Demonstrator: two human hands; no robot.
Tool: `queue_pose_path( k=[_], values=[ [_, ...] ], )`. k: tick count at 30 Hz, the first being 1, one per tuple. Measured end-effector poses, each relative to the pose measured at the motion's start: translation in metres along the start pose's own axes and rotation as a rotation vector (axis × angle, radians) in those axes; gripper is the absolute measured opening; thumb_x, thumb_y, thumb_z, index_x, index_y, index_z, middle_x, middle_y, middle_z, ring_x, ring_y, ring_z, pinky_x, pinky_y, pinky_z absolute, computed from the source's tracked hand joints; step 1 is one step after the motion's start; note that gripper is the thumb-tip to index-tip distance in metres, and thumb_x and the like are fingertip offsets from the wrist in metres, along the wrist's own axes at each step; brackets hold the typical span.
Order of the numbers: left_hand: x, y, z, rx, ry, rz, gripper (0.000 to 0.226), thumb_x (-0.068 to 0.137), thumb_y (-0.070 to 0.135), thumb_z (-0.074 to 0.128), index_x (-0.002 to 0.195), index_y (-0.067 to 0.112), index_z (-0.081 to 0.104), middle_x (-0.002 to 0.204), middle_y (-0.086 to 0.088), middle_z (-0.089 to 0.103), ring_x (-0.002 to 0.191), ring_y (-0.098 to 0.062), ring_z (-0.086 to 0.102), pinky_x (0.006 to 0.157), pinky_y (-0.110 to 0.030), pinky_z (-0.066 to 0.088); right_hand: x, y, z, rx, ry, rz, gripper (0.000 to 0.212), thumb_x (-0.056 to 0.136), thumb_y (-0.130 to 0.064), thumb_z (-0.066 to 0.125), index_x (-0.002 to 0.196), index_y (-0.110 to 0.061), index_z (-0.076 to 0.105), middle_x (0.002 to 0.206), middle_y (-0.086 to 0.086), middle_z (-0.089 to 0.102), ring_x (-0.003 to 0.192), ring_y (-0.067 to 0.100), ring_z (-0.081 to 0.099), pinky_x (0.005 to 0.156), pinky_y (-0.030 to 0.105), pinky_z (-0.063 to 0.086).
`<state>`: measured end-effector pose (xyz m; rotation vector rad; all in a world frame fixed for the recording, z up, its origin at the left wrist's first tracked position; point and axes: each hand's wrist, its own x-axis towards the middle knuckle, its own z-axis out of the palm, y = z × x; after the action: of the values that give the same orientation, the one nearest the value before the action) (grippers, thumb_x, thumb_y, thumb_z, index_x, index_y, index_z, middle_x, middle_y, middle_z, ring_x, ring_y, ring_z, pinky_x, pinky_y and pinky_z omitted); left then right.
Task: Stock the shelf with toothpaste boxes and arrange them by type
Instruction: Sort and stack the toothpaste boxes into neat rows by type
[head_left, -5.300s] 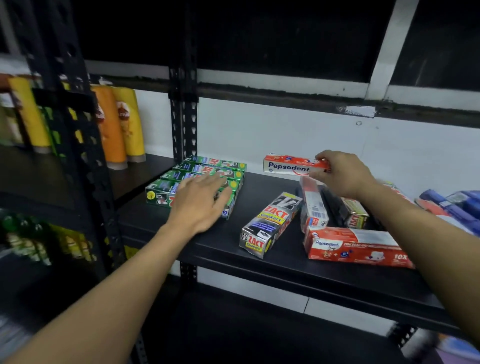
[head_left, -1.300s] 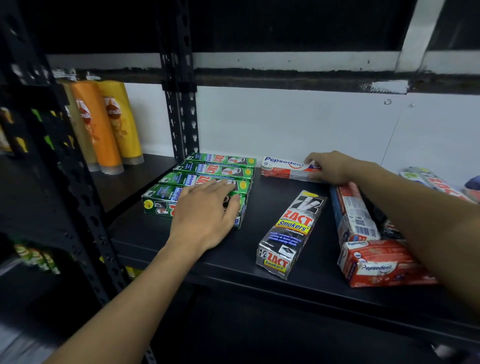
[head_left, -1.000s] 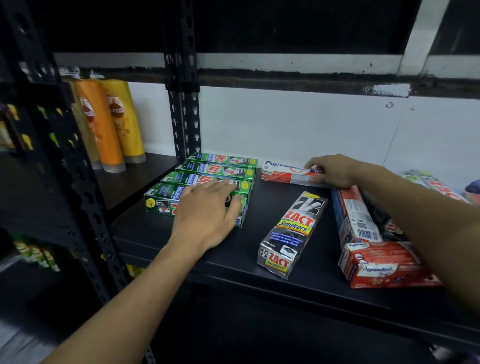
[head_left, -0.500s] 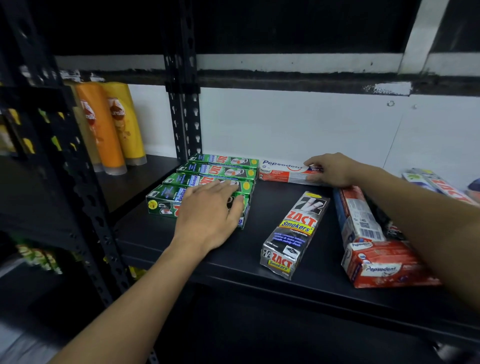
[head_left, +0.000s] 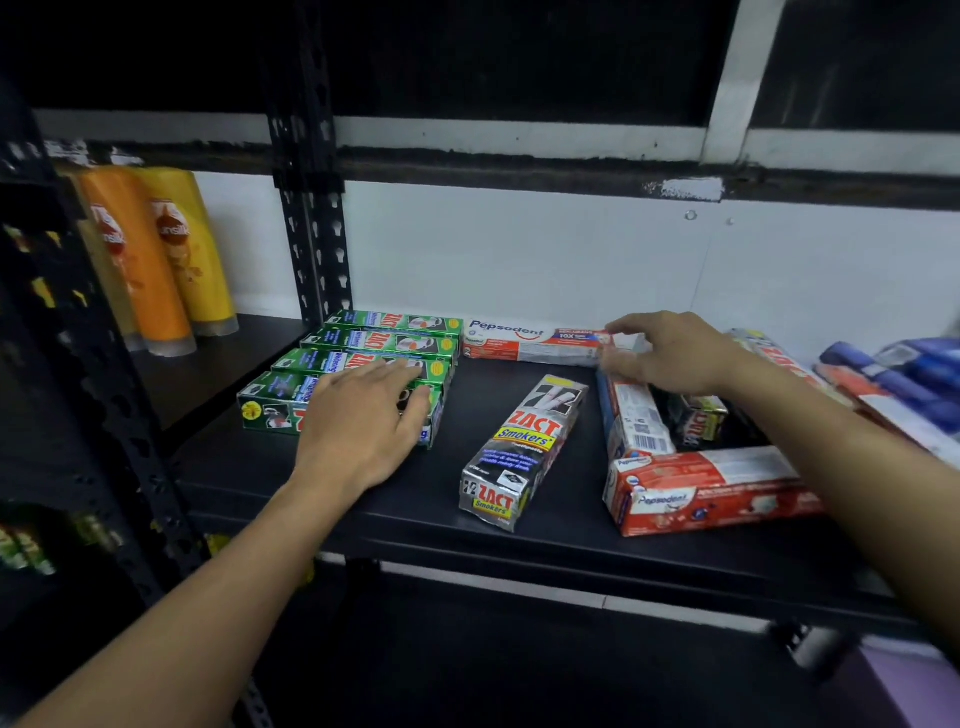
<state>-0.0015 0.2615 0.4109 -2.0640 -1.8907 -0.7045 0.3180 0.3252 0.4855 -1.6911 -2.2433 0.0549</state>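
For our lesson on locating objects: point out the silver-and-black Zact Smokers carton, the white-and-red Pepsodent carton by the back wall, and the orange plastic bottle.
Silver-and-black Zact Smokers carton (head_left: 525, 439): head view, top face, yellow band.
White-and-red Pepsodent carton (head_left: 535, 335): head view, top face, middle.
Orange plastic bottle (head_left: 137, 265): head view, mid-body.

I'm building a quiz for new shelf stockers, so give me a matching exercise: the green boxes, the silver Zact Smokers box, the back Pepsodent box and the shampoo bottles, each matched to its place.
1 green boxes
2 silver Zact Smokers box
3 back Pepsodent box
4 shampoo bottles

a held at its end by the right hand
b on the next shelf, far left
c under the left hand
d lying apart in the middle, untouched

Pairs: 1-c, 2-d, 3-a, 4-b
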Motion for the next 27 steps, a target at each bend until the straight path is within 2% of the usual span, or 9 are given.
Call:
queue_pose_path(
  k=[4,7,11,14,17,19,22,25,27],
  values=[
    [-0.001,0.004,-0.001,-0.007,0.0,0.002,0.046,0.102,0.045,0.035,0.139,0.027,0.055,0.146,0.003,0.052,0.138,-0.017,0.044,0.111,-0.04,0.028,-0.055,-0.01,-0.003,0.02,0.057,0.059,0.05,0.088,-0.062,0.055,0.128,-0.034,0.062,0.118,0.003,0.069,0.105,0.024,0.06,0.081,0.031,0.042],
    [-0.003,0.004,-0.003,-0.03,0.019,0.012,0.044,0.102,0.043,0.037,0.136,0.023,0.058,0.143,0.0,0.056,0.134,-0.021,0.049,0.109,-0.043,0.032,-0.087,-0.022,0.001,-0.075,0.074,0.138,0.052,0.086,-0.068,0.05,0.126,-0.037,0.063,0.116,-0.001,0.07,0.111,0.026,0.061,0.091,0.036,0.048],
    [-0.01,0.01,-0.012,-0.126,0.118,0.091,0.043,0.094,0.041,0.042,0.124,0.022,0.067,0.128,-0.001,0.067,0.128,-0.021,0.054,0.107,-0.043,0.033,-0.109,-0.033,0.016,-0.171,0.18,0.162,0.057,0.086,-0.072,0.042,0.123,-0.037,0.065,0.111,0.002,0.072,0.11,0.03,0.06,0.091,0.036,0.047],
    [-0.022,0.031,-0.025,-0.316,0.222,0.127,0.038,0.089,0.042,0.05,0.116,0.025,0.072,0.119,0.005,0.071,0.116,-0.016,0.061,0.102,-0.038,0.044,-0.107,-0.036,0.012,-0.207,0.075,0.254,0.076,0.077,-0.087,0.03,0.131,-0.041,0.058,0.122,0.004,0.066,0.122,0.03,0.052,0.099,0.041,0.043],
    [-0.036,0.053,-0.033,-0.438,-0.009,0.149,0.04,0.085,0.057,0.055,0.115,0.036,0.07,0.119,0.015,0.069,0.109,-0.005,0.06,0.096,-0.028,0.046,-0.104,-0.039,0.003,-0.204,-0.112,0.3,0.088,0.071,-0.094,0.026,0.139,-0.042,0.047,0.139,0.002,0.054,0.138,0.029,0.033,0.114,0.054,0.025],
    [-0.044,0.061,-0.032,-0.442,-0.165,0.13,0.052,0.078,0.073,0.052,0.119,0.043,0.064,0.116,0.014,0.069,0.108,-0.007,0.061,0.096,-0.031,0.048,-0.102,-0.041,-0.001,-0.177,-0.161,0.309,0.088,0.071,-0.092,0.033,0.138,-0.038,0.049,0.142,0.0,0.051,0.142,0.028,0.029,0.116,0.06,0.015],
    [-0.051,0.069,-0.033,-0.439,-0.153,0.091,0.062,0.074,0.076,0.051,0.125,0.042,0.061,0.111,0.015,0.07,0.099,-0.005,0.063,0.089,-0.032,0.052,-0.098,-0.043,0.001,-0.073,-0.125,0.339,0.073,0.078,-0.078,0.049,0.134,-0.031,0.055,0.137,0.001,0.055,0.137,0.028,0.038,0.116,0.062,0.009],
    [-0.059,0.079,-0.036,-0.438,-0.167,0.078,0.065,0.076,0.071,0.064,0.132,0.038,0.058,0.098,0.018,0.071,0.085,0.004,0.063,0.078,-0.022,0.051,-0.099,-0.041,0.007,0.094,0.056,0.364,0.056,0.082,-0.061,0.054,0.123,-0.025,0.063,0.124,0.005,0.064,0.124,0.029,0.051,0.115,0.056,0.018],
    [-0.062,0.085,-0.036,-0.421,-0.179,0.068,0.068,0.076,0.067,0.068,0.136,0.037,0.055,0.089,0.02,0.069,0.081,0.007,0.061,0.072,-0.013,0.046,-0.103,-0.035,0.005,0.23,0.224,0.352,0.047,0.083,-0.055,0.054,0.108,-0.02,0.07,0.111,0.009,0.07,0.111,0.03,0.059,0.103,0.045,0.041]
  ],
)
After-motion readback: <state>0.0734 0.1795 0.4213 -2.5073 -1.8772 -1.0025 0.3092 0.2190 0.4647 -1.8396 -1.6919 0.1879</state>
